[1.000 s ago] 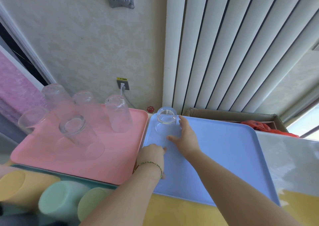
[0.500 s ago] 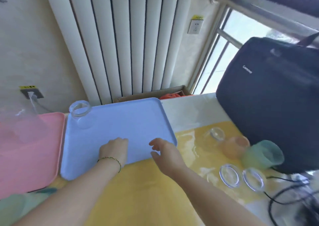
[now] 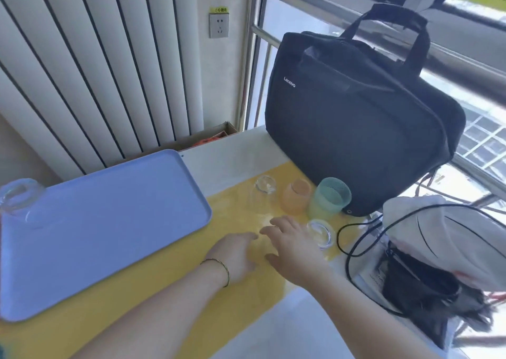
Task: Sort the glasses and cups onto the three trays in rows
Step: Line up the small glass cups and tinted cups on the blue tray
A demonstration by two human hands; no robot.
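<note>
Both grips have left the tray [image 3: 95, 235] and gone to the right, toward the loose cups, and our view has turned with them. Our right grip [image 3: 295, 249] is spread, palm down, with fingers straight and apart, and it holds nothing. Our left grip [image 3: 235, 254] lies just beside it, relaxed, with fingers loosely bent. It also holds nothing and is low over the yellow worktop [image 3: 164, 304].

The near glass [image 3: 321, 234] stands just beyond the right fingers, to the right and a little away from us. We cannot tell if a finger already touches it. Its long axis is vertical, so we judge that the grip must close around its side, coming from the left. The right grip is clearly the nearer one, because it lies between the left grip and this glass.

Further out, a far glass [image 3: 263, 191], an orange cup [image 3: 297, 198] and a green cup [image 3: 330, 199] stand in a line near the bag [image 3: 356, 117]. A cable [image 3: 353, 238] loops just right of the near glass, and we think it could catch a careless lift.

The tray is well apart on the left and carries a tray glass [image 3: 20, 198] in its far corner, so each piece must travel leftward.

Both forearms reach forward from the lower edge. The right one comes in slanted from the right, with the wrist straight.
</note>
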